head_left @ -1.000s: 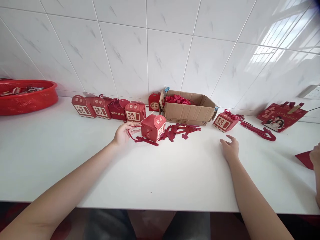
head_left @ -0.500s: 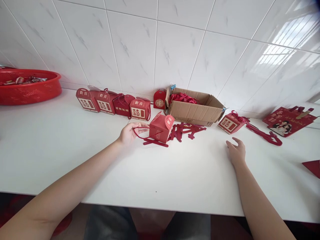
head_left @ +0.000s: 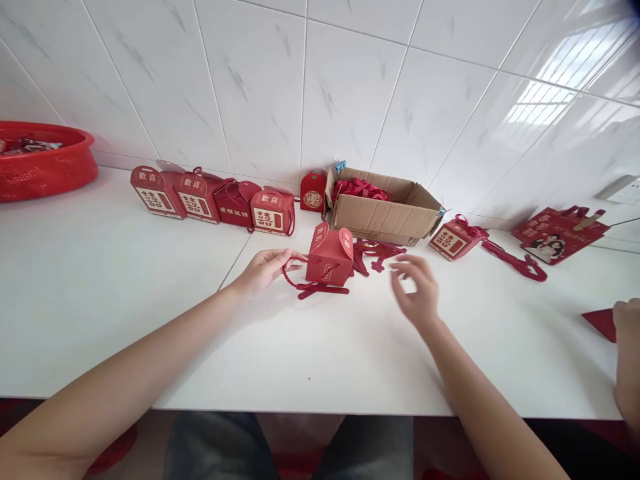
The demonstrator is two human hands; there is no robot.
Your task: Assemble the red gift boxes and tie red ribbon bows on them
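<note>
A small red gift box (head_left: 329, 259) with rounded top flaps stands on the white table in front of me. From its side hangs a twisted red cord handle (head_left: 294, 283), and my left hand (head_left: 264, 271) pinches part of that cord at the box's left. To the right of the box, my right hand (head_left: 418, 292) is in the air, slightly blurred, its fingers curved and apart with nothing between them. Flat dark red strips (head_left: 327, 290) lie at the foot of the box, and more red cut-out strips (head_left: 380, 250) lie behind it.
Several red boxes (head_left: 200, 199) line up at the back left, near a red basket (head_left: 55, 175). A cardboard box (head_left: 383, 217) of red ribbons stands by the wall. Farther right are a ribboned box (head_left: 453, 240), a red bag (head_left: 565, 233) and another person's hand (head_left: 627, 320) by a red piece.
My right hand has moved left, closer to the gift box. My left hand still holds the cord. The view has shifted slightly, and another person's hand now shows at the right edge.
</note>
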